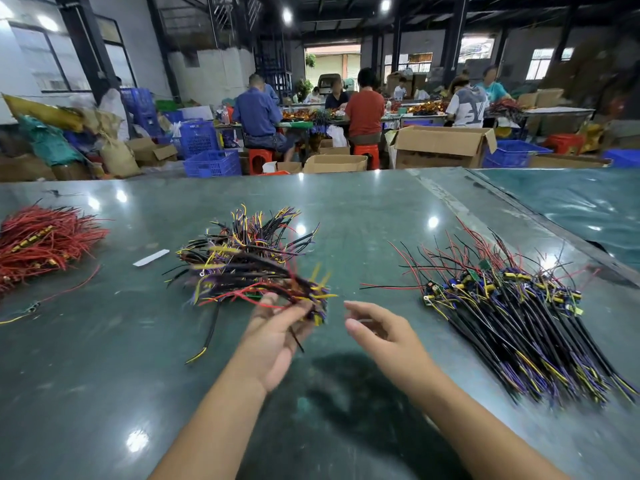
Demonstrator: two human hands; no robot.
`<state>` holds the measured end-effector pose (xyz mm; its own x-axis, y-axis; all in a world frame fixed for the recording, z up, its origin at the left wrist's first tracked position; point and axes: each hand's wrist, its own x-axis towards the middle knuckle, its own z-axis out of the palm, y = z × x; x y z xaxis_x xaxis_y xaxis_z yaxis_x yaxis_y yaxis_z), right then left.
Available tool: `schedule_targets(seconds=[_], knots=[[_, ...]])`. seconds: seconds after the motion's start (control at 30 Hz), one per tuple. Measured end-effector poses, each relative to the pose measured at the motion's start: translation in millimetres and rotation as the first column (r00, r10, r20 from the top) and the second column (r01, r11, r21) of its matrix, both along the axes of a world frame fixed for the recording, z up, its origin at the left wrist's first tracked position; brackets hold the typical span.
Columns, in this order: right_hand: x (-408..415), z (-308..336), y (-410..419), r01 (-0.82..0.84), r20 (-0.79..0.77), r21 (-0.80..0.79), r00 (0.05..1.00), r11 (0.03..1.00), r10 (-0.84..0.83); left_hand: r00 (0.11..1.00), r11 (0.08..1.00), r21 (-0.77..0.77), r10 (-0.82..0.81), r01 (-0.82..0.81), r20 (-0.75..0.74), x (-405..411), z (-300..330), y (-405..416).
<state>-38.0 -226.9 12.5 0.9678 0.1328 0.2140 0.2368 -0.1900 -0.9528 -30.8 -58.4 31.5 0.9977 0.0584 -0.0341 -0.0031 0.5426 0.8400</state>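
A person works at a big green table. The left hand is in the middle of the frame, a bit below center. Its fingers and thumb are curled around a small bunch of wires and hold it tight, up off the table. The bunch has black, red, yellow and purple wires. It is very blurry, so I cannot tell how many wires are in it.

The right hand is just beside the bunch, on its right, and does not touch it. Its fingers are loose and a little bent, so the hand is open.

Just above the left hand lies a messy pile of mixed wires. The held bunch is at the lower right edge of that pile. On the right side of the frame lies a long pile of black wires with little parts on their upper ends. At the left edge is a pile of red wires. A small white strip lies between the red pile and the middle pile. One black wire with a yellow tip lies alone, left of the left hand.
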Motion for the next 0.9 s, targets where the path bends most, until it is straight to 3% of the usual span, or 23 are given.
schedule_targets(seconds=[0.17,0.37,0.43,0.53,0.63,0.9], knots=[[1,-2,2,-0.009,-0.213,0.368,0.973,0.930,0.094,0.981,0.967,0.160,-0.195,0.196,-0.022,-7,-16,-28],[7,2,-9,0.018,-0.278,0.525,0.949,0.851,0.152,0.941,0.940,0.050,-0.334,0.336,-0.048,-6,-12,-21],[8,1,-11,-0.007,-0.275,0.566,0.941,0.825,0.197,0.946,0.948,0.021,-0.315,0.318,-0.081,-3,-14,-20],[6,-1,-11,-0.084,-0.235,0.616,0.930,0.783,0.284,0.947,0.944,0.097,-0.308,0.316,-0.089,-2,-15,-21],[5,-2,-11,-0.121,-0.196,0.621,0.932,0.774,0.304,0.944,0.932,0.152,-0.325,0.329,-0.056,-3,-19,-22],[9,-9,-13,-0.056,-0.226,0.412,0.961,0.909,0.161,0.959,0.931,0.236,-0.285,0.277,0.001,-4,-26,-22]])
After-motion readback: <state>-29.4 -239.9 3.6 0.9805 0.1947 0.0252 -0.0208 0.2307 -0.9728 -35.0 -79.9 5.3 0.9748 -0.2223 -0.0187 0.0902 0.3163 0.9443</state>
